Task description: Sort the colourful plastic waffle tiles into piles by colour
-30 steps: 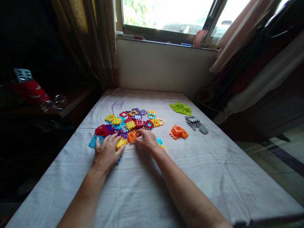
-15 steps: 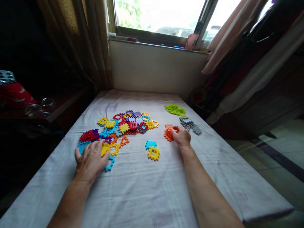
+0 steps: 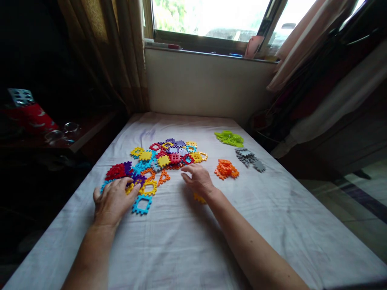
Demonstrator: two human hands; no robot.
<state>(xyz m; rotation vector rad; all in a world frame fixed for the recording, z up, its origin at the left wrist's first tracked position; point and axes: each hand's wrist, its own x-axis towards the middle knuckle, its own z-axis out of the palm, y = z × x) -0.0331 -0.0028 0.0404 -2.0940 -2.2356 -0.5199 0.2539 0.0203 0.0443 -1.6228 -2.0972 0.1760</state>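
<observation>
Dial: read from the right hand (image 3: 198,180), twelve toward the window (image 3: 208,18)
Right hand: released, thumb and fingers parted, low over the cloth-covered surface (image 3: 169,241); a yellow piece (image 3: 199,198) partly hidden at six o'clock
Left hand (image 3: 112,201): between eight and nine o'clock, fingers curled over yellow and blue pieces at the pile's near edge; cannot tell whether any is gripped
Mixed pile (image 3: 163,161): interlocking plastic pieces, several colours, ten o'clock
Orange triangle (image 3: 163,177): nine o'clock, beside the pile
Blue square frame (image 3: 142,204): eight o'clock, flat, near the left thumb
Orange heap (image 3: 226,169): between two and three o'clock
Grey heap (image 3: 250,159): two o'clock, beyond the orange
Green heap (image 3: 229,139): one o'clock
Side shelf: ten o'clock, dim; apparently glasses (image 3: 62,134) by a red container (image 3: 33,118)
</observation>
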